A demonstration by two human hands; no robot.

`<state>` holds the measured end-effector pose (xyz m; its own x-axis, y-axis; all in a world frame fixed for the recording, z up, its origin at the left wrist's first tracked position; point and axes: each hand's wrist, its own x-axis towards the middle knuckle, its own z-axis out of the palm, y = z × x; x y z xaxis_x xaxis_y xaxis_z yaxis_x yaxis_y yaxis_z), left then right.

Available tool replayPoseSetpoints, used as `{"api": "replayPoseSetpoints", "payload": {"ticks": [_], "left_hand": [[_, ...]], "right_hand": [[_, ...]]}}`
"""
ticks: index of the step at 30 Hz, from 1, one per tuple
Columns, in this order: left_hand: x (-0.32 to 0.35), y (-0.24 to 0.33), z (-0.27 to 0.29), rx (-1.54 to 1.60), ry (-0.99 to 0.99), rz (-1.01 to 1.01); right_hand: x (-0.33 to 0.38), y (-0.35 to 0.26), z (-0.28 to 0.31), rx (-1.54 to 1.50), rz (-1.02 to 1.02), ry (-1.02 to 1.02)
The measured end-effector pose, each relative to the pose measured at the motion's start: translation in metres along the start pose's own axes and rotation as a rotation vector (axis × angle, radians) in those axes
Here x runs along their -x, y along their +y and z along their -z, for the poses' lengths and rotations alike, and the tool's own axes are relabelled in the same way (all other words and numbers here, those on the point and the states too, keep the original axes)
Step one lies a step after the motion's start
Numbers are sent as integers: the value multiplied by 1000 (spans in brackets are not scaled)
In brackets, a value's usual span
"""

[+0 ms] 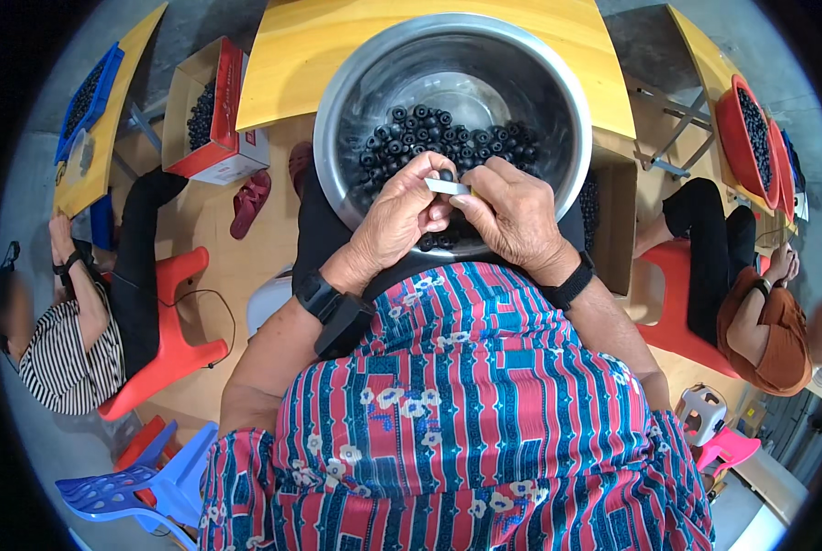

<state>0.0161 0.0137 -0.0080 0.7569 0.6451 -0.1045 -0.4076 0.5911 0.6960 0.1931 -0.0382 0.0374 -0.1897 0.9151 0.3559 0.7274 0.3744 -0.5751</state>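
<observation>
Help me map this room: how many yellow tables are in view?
3: a middle table at top centre, a left table with a blue tray, and a right table with a red basin. Others may be hidden.

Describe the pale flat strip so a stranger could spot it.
Find the big metal bowl. Over its near side, the left hand and right hand meet; the strip shows between them. It is flat and pale grey, unlike the round black pieces in the bowl.

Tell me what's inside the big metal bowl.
The metal bowl holds a heap of small black parts, many with round holes; its far inner wall is bare. The left hand and right hand cover some of the near side, and the heap's underside is hidden.
</observation>
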Motion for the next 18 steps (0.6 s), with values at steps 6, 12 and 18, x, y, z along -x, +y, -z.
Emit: {"api": "replayPoseSetpoints", "payload": {"ticks": [6,12,18], "left_hand": [[1,0,2,-10,-47,4],[0,-1,4,9,-67,4],[1,-1,5,8,-76,1]], "right_hand": [[1,4,-2,6,-9,3],[1,3,-2,13,-13,5],[1,3,-2,4,-31,1]]}}
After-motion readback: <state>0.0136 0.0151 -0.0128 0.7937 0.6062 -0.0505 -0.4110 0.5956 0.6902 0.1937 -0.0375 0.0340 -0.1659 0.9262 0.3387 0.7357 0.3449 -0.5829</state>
